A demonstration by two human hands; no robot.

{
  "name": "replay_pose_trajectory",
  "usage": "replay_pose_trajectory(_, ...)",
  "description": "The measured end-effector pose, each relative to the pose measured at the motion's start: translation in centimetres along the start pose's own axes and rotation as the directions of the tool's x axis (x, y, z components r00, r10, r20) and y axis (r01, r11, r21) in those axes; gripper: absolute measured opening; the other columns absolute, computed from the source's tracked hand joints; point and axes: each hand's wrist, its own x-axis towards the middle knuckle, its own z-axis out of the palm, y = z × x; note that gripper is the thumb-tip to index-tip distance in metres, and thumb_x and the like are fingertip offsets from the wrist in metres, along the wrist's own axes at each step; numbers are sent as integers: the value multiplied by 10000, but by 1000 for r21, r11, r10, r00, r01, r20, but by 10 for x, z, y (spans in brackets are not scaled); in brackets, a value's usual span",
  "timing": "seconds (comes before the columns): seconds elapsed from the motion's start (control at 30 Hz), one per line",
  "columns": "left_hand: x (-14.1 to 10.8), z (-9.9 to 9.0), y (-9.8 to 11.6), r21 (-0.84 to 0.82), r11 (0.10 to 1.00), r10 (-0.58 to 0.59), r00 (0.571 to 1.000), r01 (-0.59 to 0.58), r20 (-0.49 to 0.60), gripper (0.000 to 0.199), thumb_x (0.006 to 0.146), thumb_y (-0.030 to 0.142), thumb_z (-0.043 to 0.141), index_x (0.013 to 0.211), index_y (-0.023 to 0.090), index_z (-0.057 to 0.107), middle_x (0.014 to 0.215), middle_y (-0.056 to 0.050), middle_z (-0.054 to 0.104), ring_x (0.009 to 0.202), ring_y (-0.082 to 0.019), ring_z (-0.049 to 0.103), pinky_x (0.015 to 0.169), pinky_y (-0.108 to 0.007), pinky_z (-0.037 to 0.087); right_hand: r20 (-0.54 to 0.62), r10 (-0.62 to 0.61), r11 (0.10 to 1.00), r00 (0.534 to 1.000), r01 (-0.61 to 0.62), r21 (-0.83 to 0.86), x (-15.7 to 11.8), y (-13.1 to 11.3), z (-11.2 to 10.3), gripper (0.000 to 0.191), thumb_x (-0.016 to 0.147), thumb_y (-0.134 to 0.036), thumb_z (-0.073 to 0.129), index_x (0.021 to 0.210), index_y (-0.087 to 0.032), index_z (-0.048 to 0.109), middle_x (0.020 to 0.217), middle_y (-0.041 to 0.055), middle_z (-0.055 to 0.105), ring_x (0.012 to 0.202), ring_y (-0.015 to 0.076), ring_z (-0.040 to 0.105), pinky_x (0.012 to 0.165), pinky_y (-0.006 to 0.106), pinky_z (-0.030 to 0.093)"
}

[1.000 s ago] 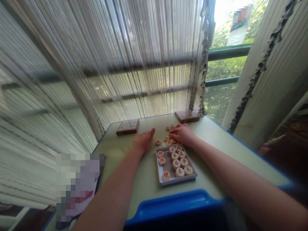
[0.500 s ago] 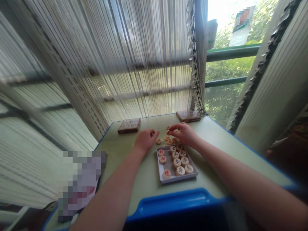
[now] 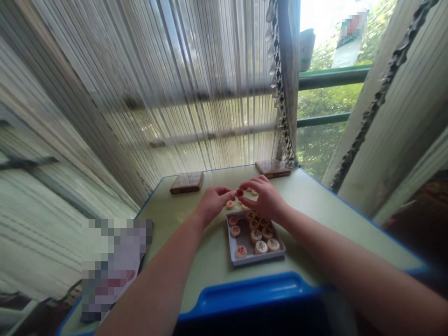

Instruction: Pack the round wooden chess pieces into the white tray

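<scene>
Over the far side of a shallow white box [image 3: 241, 262], my two hands meet at one round Chinese chess piece [image 3: 239, 192] with a dark reddish face. My right hand [image 3: 263, 196] pinches it between thumb and fingers. From the other side, the fingertips of my left hand [image 3: 214, 201] close on its edge. Inside the box, red-marked pieces [image 3: 241, 252] line the left side. Black-marked pieces [image 3: 261, 247] fill the right side, partly covered by my right hand. A loose red-marked piece [image 3: 229, 204] lies on the table just beyond the box, with others partly hidden by my hands.
Two flat brown boxes [image 3: 186, 182] [image 3: 273, 168] rest near the back edge of the pale green table [image 3: 168, 242]. A blurred-out flat packet [image 3: 119, 270] lies at the left. The table's raised blue edge [image 3: 252, 291] is in front; string curtains [image 3: 210, 70] hang behind.
My right hand has moved left with the chess piece and turned it. My left hand has shifted right to meet it, its fingers now on the piece.
</scene>
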Motion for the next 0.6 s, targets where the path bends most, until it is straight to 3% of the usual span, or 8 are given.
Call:
replay_pose_trajectory(0.13,1,0,-4,-66,998,23,1000,-22,11,281,634,394,664,651,114,671,560,-1,584,456,-50,353,454,-205,277,25,-51,997,998,52,-55,1,-5,-3,154,744,-285,626,856,-186,661,826,38,655,810,188,491,760,317,420)
replay_pose_trajectory(0.3,5,-2,-8,-64,997,35,999,-37,-36,336,664,446,622,669,113,665,554,-4,576,428,-45,326,424,-206,245,32,-23,997,999,26,-79,4,-5,-5,174,752,-309,614,868,-193,669,819,46,637,802,187,477,755,317,412)
replay_pose_trajectory(0.43,8,-10,-11,75,997,-3,995,10,-97,356,665,452,611,667,102,676,547,-18,578,421,-46,344,419,-203,266,207,-35,994,978,56,-93,1,-2,0,190,720,-326,644,861,-208,691,816,59,634,823,195,474,766,324,390)
replay_pose_trajectory(0.6,14,-23,-13,-88,993,-93,986,81,-136,335,661,425,605,667,94,655,557,-15,568,374,-28,310,378,-202,201,382,-70,996,921,84,-19,-3,-14,2,206,684,-378,677,816,-222,700,792,44,623,803,181,477,772,319,373)
